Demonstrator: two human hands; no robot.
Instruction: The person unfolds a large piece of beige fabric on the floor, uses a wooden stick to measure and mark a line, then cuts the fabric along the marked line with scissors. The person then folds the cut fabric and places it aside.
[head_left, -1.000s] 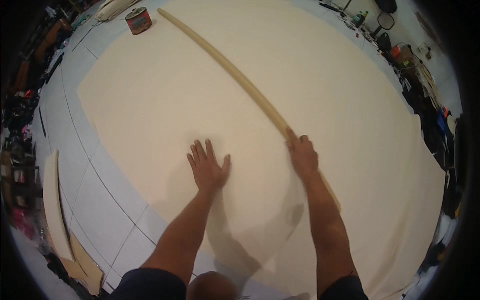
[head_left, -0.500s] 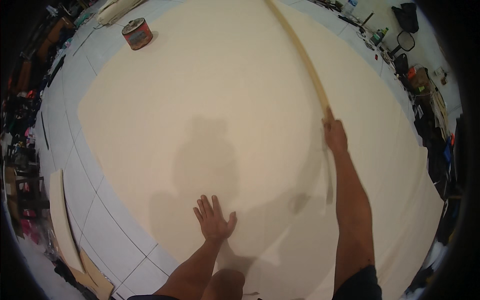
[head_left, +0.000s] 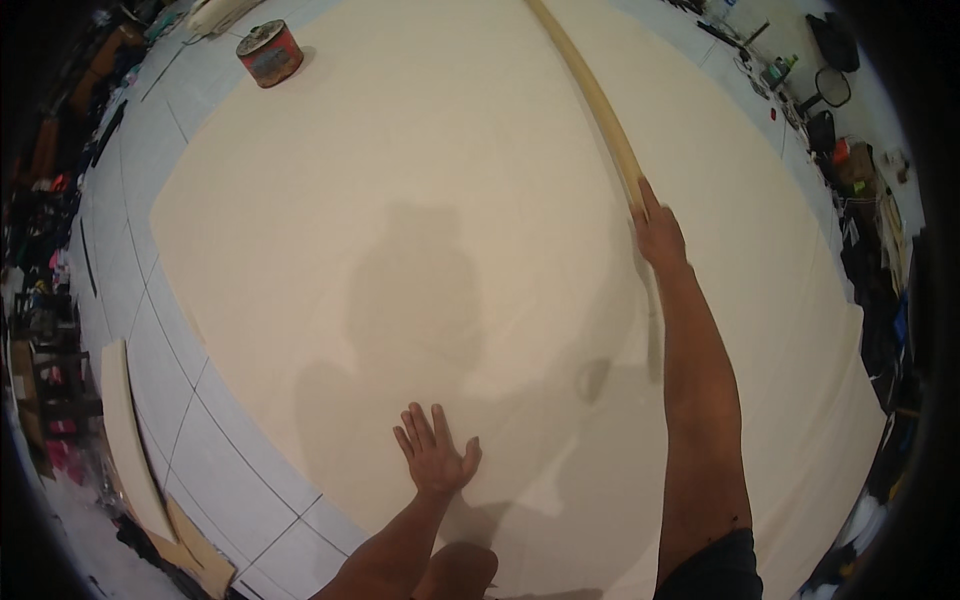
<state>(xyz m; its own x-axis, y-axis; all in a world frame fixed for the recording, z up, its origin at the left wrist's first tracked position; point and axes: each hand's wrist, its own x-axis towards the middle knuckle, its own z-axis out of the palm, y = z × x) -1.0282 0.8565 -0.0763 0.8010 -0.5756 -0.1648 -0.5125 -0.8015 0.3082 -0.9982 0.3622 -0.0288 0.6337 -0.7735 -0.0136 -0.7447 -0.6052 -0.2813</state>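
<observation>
Looking down from the head camera, I see a very large cream sheet point(head_left: 420, 200) spread flat over a pale tiled floor point(head_left: 150, 330), filling most of the view. At the far left edge lies a narrow offcut board point(head_left: 122, 440) on the tiles, and near the top left a round red tin point(head_left: 269, 53) stands upright just off the sheet's corner. Moving right, my left hand point(head_left: 436, 456) is low in the view, close to my body — it lies palm down on the sheet with all fingers spread wide, gripping nothing, only pressing on the surface. A soft shadow of my head and shoulders falls on the sheet above it. Further right, my right arm stretches well forward, and my right hand point(head_left: 659, 232) rests on the near end of a long pale wooden strip point(head_left: 596, 100). The strip lies on the sheet with its long axis running away from me, from the right hand up toward the top edge and leaning slightly left. The right hand is the one at the strip; the left is well apart from it. The right fingers lie on the strip's end — I cannot tell whether they curl round it or only press down. At the far right rim, dark clutter point(head_left: 850, 160) sits beyond the sheet.
</observation>
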